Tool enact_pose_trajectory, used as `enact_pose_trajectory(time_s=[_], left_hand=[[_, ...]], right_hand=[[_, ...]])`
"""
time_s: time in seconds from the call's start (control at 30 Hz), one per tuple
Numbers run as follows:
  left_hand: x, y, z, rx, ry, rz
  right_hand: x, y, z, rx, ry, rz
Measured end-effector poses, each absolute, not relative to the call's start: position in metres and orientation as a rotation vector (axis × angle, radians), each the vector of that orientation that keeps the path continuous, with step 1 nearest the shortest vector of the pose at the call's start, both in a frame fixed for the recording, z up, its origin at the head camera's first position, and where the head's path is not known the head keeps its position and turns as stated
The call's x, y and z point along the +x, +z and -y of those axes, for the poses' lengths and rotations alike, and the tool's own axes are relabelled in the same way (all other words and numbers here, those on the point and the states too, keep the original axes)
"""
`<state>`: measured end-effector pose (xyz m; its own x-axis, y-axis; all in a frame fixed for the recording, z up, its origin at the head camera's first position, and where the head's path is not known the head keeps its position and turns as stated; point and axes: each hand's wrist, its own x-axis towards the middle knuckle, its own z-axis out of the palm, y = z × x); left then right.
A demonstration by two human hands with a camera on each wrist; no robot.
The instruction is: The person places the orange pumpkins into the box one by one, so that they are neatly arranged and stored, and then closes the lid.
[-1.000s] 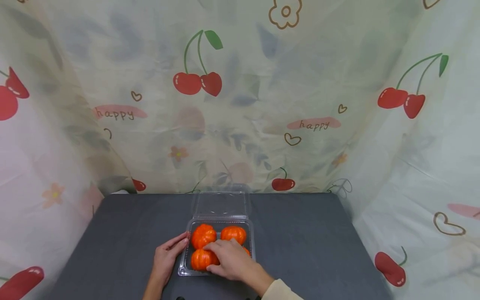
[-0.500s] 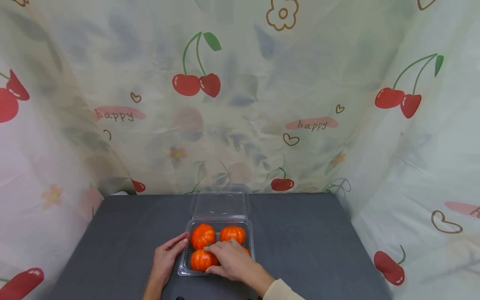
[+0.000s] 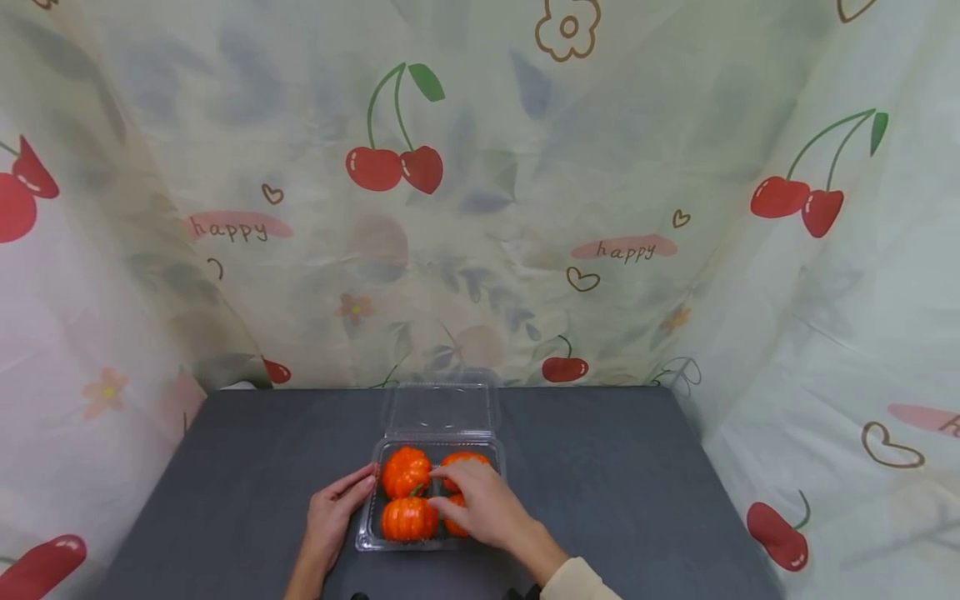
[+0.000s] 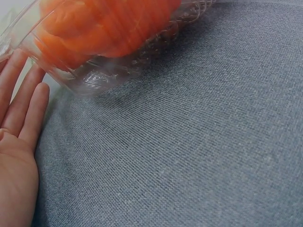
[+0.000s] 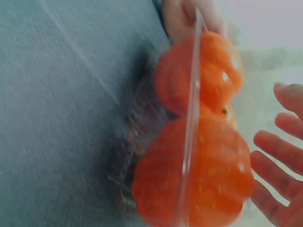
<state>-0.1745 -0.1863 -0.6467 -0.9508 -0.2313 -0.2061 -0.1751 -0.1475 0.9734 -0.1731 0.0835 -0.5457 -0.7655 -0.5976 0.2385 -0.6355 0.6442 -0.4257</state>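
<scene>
Several small orange pumpkins sit in an open clear plastic clamshell box [image 3: 364,533]. The front-left pumpkin [image 3: 408,520], its green stem showing, and the back-left pumpkin [image 3: 406,472] are in plain sight. My right hand [image 3: 483,502] hovers over the right side with fingers spread and nothing in them. It partly hides the back-right pumpkin [image 3: 465,457] and the front-right pumpkin [image 3: 454,525]. At the box's left wall, my left hand [image 3: 331,515] touches the plastic. Straight fingers [image 4: 33,111] lie against that wall in the left wrist view; the thumb is out of sight there.
The raised transparent lid [image 3: 442,408] leans back behind the box. Everything stands on a dark grey cloth-covered table [image 3: 600,467]. A patterned curtain [image 3: 480,275] with cherries closes off the back and both sides.
My right hand has let go of the front-left pumpkin and moved up and to the right, off it. The left hand keeps its place at the box.
</scene>
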Motion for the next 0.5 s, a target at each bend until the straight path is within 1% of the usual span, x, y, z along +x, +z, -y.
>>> enact_pose_trajectory(time_s=[0.2,0.5], left_hand=[[-0.174,-0.645,0.186,0.475,-2.292,2.036],[-0.173,-0.645,0.186,0.471,-2.279,2.047]], right_hand=[[-0.185,-0.55,-0.099,0.797,0.968,2.766],[-0.203,-0.574,-0.123,0.515,1.035,2.576]])
